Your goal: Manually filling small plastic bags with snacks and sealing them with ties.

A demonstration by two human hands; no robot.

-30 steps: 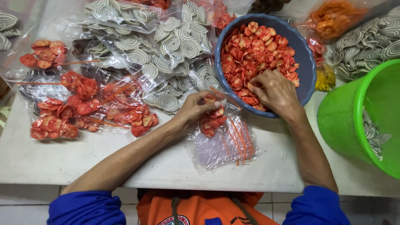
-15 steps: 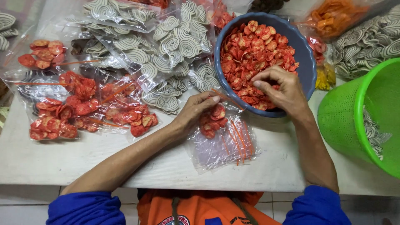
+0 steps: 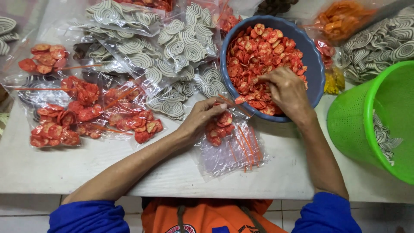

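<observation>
- The left hand (image 3: 202,117) lies on the clear plastic bag (image 3: 228,146) near the picture's centre, fingers curled loosely and pinching the bag's open mouth at about 1 o'clock from the palm; a few red chips (image 3: 217,127) sit inside just under the fingers.
- The right hand (image 3: 286,92) reaches into the blue bowl (image 3: 317,64) at 1 o'clock from the bag, fingers bent and bunched together, tips down in the red chips; whether it grips any I cannot tell.
- Both hands work over a white table (image 3: 86,168), with pale floor tiles showing below its near edge.
- At 9 o'clock lie filled bags of red chips (image 3: 56,129); at 11 and 12 o'clock, bags of grey spiral crackers (image 3: 177,47).
- At 3 o'clock stands a green basket (image 3: 358,121) holding a few spiral crackers.
- The bag is mostly flat and nearly empty, with thin orange stripes on it.
</observation>
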